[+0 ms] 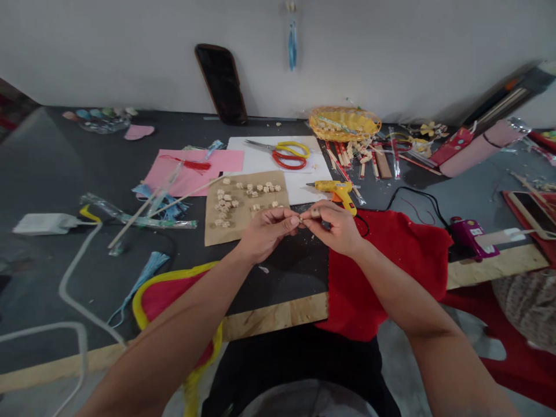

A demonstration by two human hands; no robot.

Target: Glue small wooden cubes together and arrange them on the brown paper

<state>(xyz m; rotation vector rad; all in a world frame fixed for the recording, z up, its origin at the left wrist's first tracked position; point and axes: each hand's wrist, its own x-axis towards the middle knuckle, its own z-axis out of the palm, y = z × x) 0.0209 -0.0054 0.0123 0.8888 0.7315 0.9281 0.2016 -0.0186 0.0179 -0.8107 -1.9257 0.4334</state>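
Observation:
Both hands meet over the front of the dark table, fingertips pinched together. Between them is a small pale wooden piece (300, 219), mostly covered by the fingers, so its shape is unclear. My left hand (269, 231) grips it from the left, and my right hand (332, 226) from the right. Just beyond my left hand lies a brown paper sheet (243, 217) with several small pale clusters (226, 200) on it. A yellow glue gun (332, 188) rests behind my right hand, nozzle pointing left. Under my right forearm spreads a red cloth (391, 249).
Scissors (286, 153) with red and yellow handles lie on white paper (237, 147). Behind stand a yellow basket (345, 123) and a leaning phone (221, 84). A pink bottle (482, 147) is at right. White cable (72, 289) and a blue tassel (145, 278) lie left.

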